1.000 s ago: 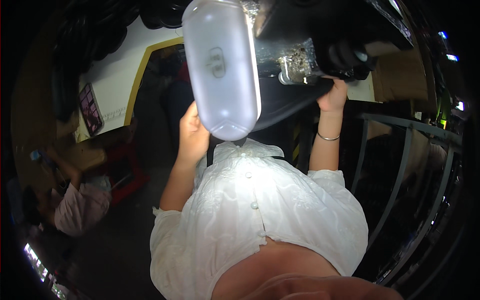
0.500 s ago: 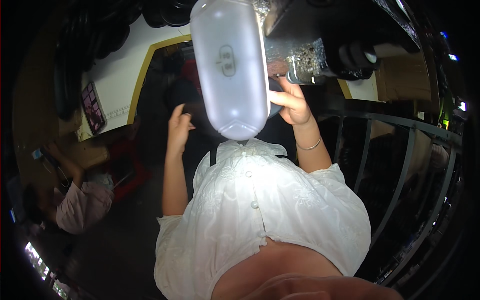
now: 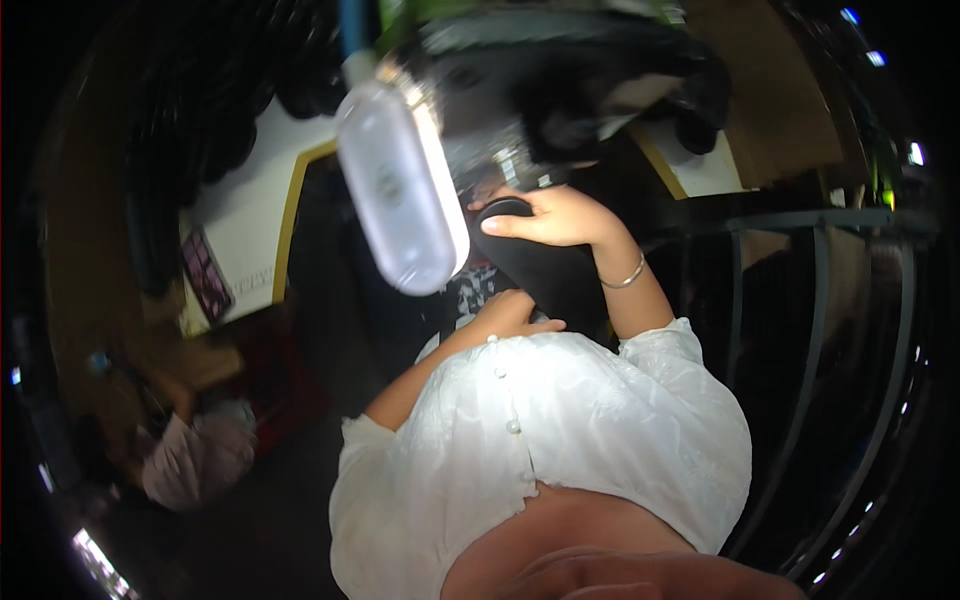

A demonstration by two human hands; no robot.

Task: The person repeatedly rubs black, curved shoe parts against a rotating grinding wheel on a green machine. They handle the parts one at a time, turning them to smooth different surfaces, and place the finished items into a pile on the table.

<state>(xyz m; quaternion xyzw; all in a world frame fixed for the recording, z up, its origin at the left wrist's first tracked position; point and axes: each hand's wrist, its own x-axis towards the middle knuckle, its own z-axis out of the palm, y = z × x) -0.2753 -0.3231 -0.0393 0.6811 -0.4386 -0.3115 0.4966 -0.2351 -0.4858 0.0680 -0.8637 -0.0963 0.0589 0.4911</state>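
Under the pale, translucent lamp cover (image 3: 400, 190), just to its right, a dark flat piece (image 3: 522, 258) with a rounded upper end is in the right hand (image 3: 565, 218), close to the chest and below the dark machine (image 3: 500, 95). The thumb of that hand presses on the upper face near the rounded end, so its fingers are clasped about the piece, though those underneath are mostly hidden. The left hand (image 3: 503, 318) lies lower, against the front of the white shirt (image 3: 560, 400) and near the lower part of the piece; one finger stretches out, the rest bend out of sight, and I cannot tell whether they touch or grip anything. The step in hand looks like handling the piece in front of the machine, the right hand bearing it. A next move seems to call for a steady right thumb and a clear view of the lower edge, which merges with dark material behind it. Blur over the machine hides whether the upper end touches it.
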